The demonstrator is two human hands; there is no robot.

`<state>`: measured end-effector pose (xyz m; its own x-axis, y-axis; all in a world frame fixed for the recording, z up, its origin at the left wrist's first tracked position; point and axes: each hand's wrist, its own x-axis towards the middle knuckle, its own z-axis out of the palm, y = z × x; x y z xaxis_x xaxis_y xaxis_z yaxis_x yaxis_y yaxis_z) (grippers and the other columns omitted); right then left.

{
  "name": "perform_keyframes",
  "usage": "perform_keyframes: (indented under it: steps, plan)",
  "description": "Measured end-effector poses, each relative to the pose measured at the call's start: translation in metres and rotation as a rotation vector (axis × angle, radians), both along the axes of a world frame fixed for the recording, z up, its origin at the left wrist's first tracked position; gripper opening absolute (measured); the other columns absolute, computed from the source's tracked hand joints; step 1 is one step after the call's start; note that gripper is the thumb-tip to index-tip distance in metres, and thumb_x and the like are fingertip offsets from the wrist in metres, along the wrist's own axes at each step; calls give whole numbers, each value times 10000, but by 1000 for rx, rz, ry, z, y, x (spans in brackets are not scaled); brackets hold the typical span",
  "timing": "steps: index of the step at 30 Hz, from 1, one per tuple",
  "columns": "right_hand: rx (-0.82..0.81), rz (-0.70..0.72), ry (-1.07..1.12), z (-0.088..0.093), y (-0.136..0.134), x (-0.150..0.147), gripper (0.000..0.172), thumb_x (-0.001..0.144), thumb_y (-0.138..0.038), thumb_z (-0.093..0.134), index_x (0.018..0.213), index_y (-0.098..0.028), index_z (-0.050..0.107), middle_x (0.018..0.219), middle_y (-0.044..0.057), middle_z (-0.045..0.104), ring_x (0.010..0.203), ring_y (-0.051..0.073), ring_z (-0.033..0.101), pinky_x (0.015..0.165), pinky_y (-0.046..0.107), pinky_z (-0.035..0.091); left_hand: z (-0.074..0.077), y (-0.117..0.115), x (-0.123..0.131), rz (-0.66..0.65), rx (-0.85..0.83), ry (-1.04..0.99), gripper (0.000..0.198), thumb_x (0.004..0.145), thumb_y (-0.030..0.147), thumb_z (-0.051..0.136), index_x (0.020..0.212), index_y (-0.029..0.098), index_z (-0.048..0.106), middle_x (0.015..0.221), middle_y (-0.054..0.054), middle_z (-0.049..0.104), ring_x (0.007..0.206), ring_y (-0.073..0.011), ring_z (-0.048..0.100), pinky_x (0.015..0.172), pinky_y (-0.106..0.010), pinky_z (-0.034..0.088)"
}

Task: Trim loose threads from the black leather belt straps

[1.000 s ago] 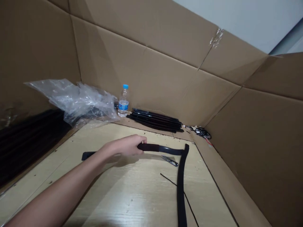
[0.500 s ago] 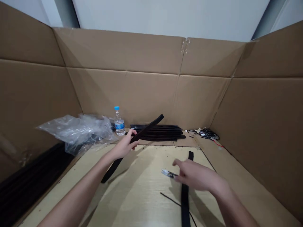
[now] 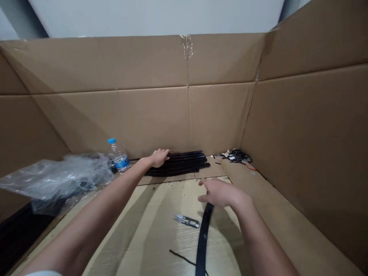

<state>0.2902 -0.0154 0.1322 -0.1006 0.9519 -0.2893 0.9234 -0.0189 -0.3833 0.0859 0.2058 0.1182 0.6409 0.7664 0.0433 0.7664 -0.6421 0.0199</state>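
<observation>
My left hand [image 3: 160, 157] reaches to the stack of black strips [image 3: 184, 163] at the back, its fingers curled over a strip along the stack's rear edge. The fingertips are partly hidden behind it. My right hand [image 3: 219, 191] is over the far end of a single black strip [image 3: 202, 241], thumb and forefinger apart with nothing between them. Left of that strip lies a pair of thread snips [image 3: 186, 221], blades pointing left. A thin black cord [image 3: 181, 256] runs under the strip near the front.
A water bottle [image 3: 119, 157] with a blue cap stands left of the stack. Clear plastic bags [image 3: 63, 176] lie over more black strips at the left. A tangle of black cords [image 3: 240, 156] sits in the back right corner. Cardboard walls [image 3: 143, 119] enclose the table.
My left hand has carried a black strip back to the stack. My right hand has let go of the snips, which now lie on the table. The view has turned right.
</observation>
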Motion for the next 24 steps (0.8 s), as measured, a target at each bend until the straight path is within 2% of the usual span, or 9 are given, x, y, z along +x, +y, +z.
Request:
perform_keyframes:
  steps: [4, 9, 18, 24]
  plan:
    - [16, -14, 36, 4, -1, 13, 587, 785, -385, 612, 1317, -153, 523, 1224, 166, 651, 1062, 315, 631, 835, 363, 479, -9, 12, 16, -15, 57, 104, 318, 906, 309, 565, 1186, 159, 562, 1194, -98, 590, 1017, -229, 604, 854, -442, 523]
    - [20, -12, 58, 4, -1, 19, 581, 789, -390, 622, 1319, -176, 521, 1244, 159, 646, 1050, 321, 642, 824, 377, 487, -13, 16, 21, -28, 137, 158, 319, 907, 305, 565, 1192, 161, 559, 1208, -100, 583, 1020, -229, 603, 853, -438, 525]
    - [24, 6, 77, 6, 2, 16, 585, 787, -393, 635, 1318, -176, 518, 1231, 161, 654, 1039, 334, 646, 822, 397, 490, -10, 14, 15, 21, 240, 203, 302, 912, 307, 555, 1177, 162, 566, 1182, -97, 594, 1001, -223, 608, 837, -428, 532]
    - [15, 21, 84, 5, 5, 13, 588, 786, -391, 635, 1320, -174, 514, 1215, 158, 663, 1031, 328, 649, 821, 394, 491, -1, 14, 16, -83, 191, 253, 264, 912, 296, 555, 1137, 165, 593, 1184, -92, 602, 1048, -229, 592, 898, -454, 500]
